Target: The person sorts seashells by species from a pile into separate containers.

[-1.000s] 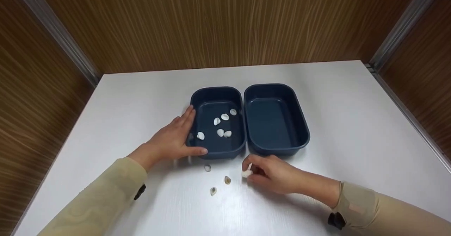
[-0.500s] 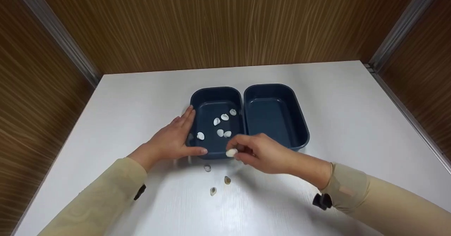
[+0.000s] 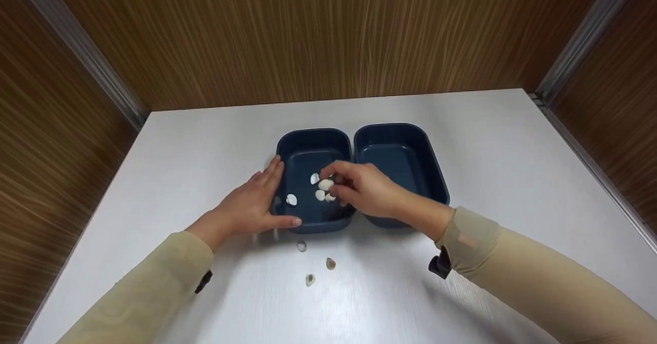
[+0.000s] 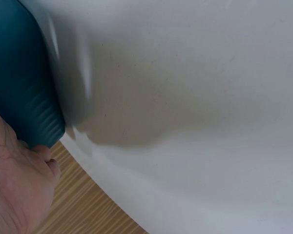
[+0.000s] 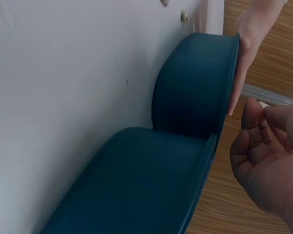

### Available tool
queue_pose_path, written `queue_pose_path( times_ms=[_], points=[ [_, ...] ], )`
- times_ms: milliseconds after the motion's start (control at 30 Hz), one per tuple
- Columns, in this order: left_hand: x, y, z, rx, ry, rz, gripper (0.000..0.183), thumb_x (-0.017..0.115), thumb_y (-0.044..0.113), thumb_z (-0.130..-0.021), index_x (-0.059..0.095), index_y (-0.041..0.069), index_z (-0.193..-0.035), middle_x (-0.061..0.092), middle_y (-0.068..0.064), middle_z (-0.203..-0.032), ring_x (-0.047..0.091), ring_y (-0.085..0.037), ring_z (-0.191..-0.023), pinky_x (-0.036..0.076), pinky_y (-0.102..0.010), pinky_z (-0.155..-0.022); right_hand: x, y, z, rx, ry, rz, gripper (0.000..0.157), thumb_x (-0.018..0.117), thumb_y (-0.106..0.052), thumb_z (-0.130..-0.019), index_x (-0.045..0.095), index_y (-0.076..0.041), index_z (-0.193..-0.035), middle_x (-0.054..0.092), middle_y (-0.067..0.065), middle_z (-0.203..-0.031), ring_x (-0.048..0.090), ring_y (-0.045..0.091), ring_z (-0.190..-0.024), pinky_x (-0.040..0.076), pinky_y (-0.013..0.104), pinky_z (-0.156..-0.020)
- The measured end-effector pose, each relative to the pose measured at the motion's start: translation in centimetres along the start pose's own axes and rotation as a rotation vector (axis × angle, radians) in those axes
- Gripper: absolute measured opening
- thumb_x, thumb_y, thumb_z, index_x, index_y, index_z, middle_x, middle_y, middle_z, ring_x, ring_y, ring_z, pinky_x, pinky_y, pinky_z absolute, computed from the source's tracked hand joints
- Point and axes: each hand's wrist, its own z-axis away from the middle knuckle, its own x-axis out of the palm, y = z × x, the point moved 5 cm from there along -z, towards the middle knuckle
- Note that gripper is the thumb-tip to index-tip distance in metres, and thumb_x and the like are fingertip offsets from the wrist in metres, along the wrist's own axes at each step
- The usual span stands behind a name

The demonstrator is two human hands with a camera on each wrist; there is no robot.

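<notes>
In the head view my right hand (image 3: pixel 367 187) is over the left dark blue tray (image 3: pixel 321 227), pinching a white seashell (image 3: pixel 326 184) between thumb and fingers. Only a sliver of that seashell shows in the right wrist view. Inside the left tray lie several white shells, among them one shell (image 3: pixel 291 199) near the left wall; the right hand hides some others. My left hand (image 3: pixel 249 205) rests against the left tray's outer side and front corner, fingers straight, thumb along the front rim. The left wrist view shows part of that hand beside the tray wall (image 4: pixel 19 68).
A second blue tray (image 3: pixel 392 159) stands to the right, its inside partly covered by the right forearm. Three shells lie on the white table in front: a greyish shell (image 3: pixel 302 246), a brown shell (image 3: pixel 331 264) and a pale brown-marked shell (image 3: pixel 310 280). Wood-grain panels (image 3: pixel 328 36) surround the table.
My right hand has lifted the white seashell from the table in front of the trays and carried it forward and left over the left tray. The left hand has stayed in place.
</notes>
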Motion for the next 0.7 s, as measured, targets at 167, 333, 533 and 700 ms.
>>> queue_pose_path(
  times_ms=[167, 333, 533, 700],
  points=[
    [-0.1, 0.0, 0.0, 0.0, -0.001, 0.01, 0.133, 0.064, 0.085, -0.084, 0.003, 0.003, -0.17, -0.005, -0.012, -0.178, 0.018, -0.031, -0.161, 0.016, -0.047, -0.13, -0.2, 1.0, -0.7, 0.053, 0.019, -0.017, 0.026, 0.063, -0.003, -0.104, 0.067, -0.003, -0.13, 0.072, 0.015, -0.087, 0.071, 0.026, -0.074, 0.058, 0.029, -0.065],
    [-0.1, -0.2, -0.1, -0.018, -0.021, -0.002, 0.134, 0.061, 0.089, -0.083, 0.001, 0.007, -0.171, -0.009, -0.008, -0.178, 0.016, -0.031, -0.162, 0.017, -0.048, -0.13, -0.1, 1.7, -1.2, 0.105, 0.021, -0.023, 0.027, 0.062, -0.002, -0.104, 0.066, -0.004, -0.132, 0.074, 0.017, -0.089, 0.073, 0.03, -0.077, 0.058, 0.031, -0.068],
    [0.0, -0.2, -0.1, -0.017, -0.022, -0.008, 0.135, 0.061, 0.089, -0.083, 0.0, 0.006, -0.17, -0.009, -0.008, -0.178, 0.016, -0.031, -0.162, 0.017, -0.048, -0.13, -0.1, 2.0, -1.6, 0.125, 0.025, -0.044, 0.028, 0.062, -0.001, -0.105, 0.065, -0.003, -0.132, 0.073, 0.013, -0.088, 0.073, 0.032, -0.079, 0.058, 0.031, -0.069],
    [0.0, -0.3, 0.0, -0.032, -0.033, -0.009, 0.135, 0.06, 0.089, -0.083, -0.002, 0.007, -0.17, -0.011, -0.007, -0.178, 0.014, -0.031, -0.162, 0.017, -0.048, -0.13, 0.0, 2.2, -1.8, 0.134, 0.023, -0.048, 0.029, 0.061, 0.0, -0.104, 0.065, -0.003, -0.133, 0.072, 0.01, -0.087, 0.072, 0.031, -0.078, 0.058, 0.031, -0.069]
  ],
)
